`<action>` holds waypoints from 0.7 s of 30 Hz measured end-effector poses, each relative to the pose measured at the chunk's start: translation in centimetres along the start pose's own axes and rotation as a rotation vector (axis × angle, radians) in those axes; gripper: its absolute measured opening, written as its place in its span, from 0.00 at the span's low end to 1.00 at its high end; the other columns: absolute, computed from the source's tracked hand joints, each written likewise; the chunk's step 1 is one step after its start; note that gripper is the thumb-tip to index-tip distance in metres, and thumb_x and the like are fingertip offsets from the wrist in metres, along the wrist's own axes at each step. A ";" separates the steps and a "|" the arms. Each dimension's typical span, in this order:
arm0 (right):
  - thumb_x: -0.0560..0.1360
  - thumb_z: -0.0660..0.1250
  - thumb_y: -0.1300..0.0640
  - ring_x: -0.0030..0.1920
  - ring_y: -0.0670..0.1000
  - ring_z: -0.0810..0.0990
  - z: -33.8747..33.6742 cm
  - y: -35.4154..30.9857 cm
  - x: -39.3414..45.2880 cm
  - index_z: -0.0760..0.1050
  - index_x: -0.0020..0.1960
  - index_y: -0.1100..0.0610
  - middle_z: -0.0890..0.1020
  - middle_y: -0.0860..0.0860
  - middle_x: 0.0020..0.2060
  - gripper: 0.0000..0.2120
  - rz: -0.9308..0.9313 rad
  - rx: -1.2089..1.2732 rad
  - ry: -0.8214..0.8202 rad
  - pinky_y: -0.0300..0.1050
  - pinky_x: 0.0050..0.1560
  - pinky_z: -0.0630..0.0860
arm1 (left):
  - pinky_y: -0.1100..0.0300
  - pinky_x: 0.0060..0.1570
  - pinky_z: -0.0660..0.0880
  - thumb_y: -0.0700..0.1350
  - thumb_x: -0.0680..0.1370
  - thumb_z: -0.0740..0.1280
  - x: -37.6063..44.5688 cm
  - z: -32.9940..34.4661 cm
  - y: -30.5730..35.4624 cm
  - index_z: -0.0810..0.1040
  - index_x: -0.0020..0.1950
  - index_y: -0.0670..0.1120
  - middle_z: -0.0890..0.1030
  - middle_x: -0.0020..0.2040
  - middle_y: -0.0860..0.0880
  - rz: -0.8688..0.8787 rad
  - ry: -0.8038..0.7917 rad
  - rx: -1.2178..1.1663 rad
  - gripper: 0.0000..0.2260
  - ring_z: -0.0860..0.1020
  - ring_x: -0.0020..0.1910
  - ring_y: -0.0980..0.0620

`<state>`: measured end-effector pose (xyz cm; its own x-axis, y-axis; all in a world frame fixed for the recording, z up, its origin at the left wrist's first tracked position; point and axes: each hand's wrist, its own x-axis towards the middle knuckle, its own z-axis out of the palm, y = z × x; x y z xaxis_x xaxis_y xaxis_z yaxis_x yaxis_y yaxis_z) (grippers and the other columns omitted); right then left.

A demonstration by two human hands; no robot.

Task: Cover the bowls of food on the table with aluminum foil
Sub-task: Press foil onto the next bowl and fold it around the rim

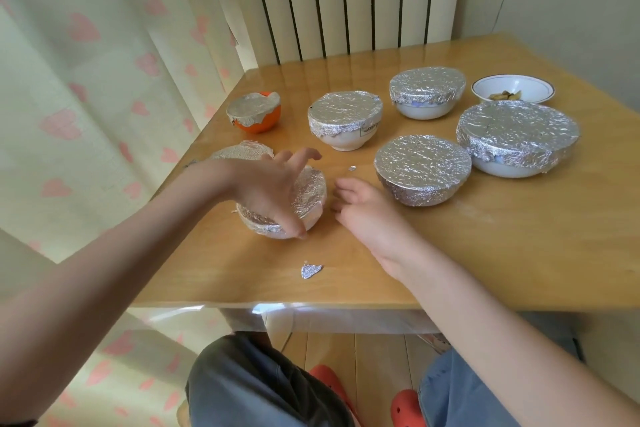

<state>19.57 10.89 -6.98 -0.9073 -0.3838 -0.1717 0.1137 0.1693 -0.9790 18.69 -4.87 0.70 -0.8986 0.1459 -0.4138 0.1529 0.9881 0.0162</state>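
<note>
Reaching over the near-left foil-wrapped bowl [304, 196], your left hand [268, 189] spreads its fingers [298, 230] wide, tips touching the foil at the bowl's front. Just right of it, your right hand [363, 210] rests on the desk [485, 253], fingers loosely curled, holding nothing. Further right stand more foil-covered bowls, and one uncovered bowl [513, 88] sits at the far right.

Bare forearms, grey shorts [249, 388], perhaps denim blue shorts [464, 395], orange perforated clogs [405, 407]

Soft daylight (edges bowed), blurred hands
</note>
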 end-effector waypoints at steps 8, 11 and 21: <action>0.71 0.72 0.60 0.55 0.48 0.78 -0.8 0.7 -2.4 0.70 0.65 0.53 0.75 0.49 0.59 0.23 -0.257 -0.239 0.101 0.45 0.59 0.75 | 0.40 0.74 0.41 0.75 0.50 0.73 -0.8 -1.7 -0.5 0.27 0.70 0.71 0.32 0.78 0.58 0.047 -0.109 0.087 0.65 0.30 0.75 0.51; 0.67 0.76 0.49 0.47 0.45 0.78 -1.0 0.0 -2.2 0.71 0.54 0.51 0.76 0.44 0.48 0.21 -0.338 -0.366 0.121 0.46 0.53 0.77 | 0.46 0.75 0.43 0.66 0.55 0.78 -0.9 -1.2 -0.7 0.38 0.74 0.71 0.36 0.78 0.62 0.165 -0.124 0.104 0.60 0.33 0.77 0.54; 0.62 0.78 0.42 0.41 0.46 0.77 -0.6 -0.3 -1.7 0.68 0.50 0.54 0.77 0.44 0.41 0.27 -0.421 -0.533 0.170 0.50 0.46 0.76 | 0.52 0.68 0.64 0.55 0.61 0.79 -0.1 0.4 -0.9 0.56 0.62 0.72 0.60 0.65 0.59 0.252 0.029 0.007 0.41 0.59 0.68 0.52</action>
<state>20.80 12.07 -6.36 -0.8864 -0.3744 0.2722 -0.4357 0.4763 -0.7638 18.76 -5.83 0.39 -0.8431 0.3894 -0.3709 0.3768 0.9198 0.1092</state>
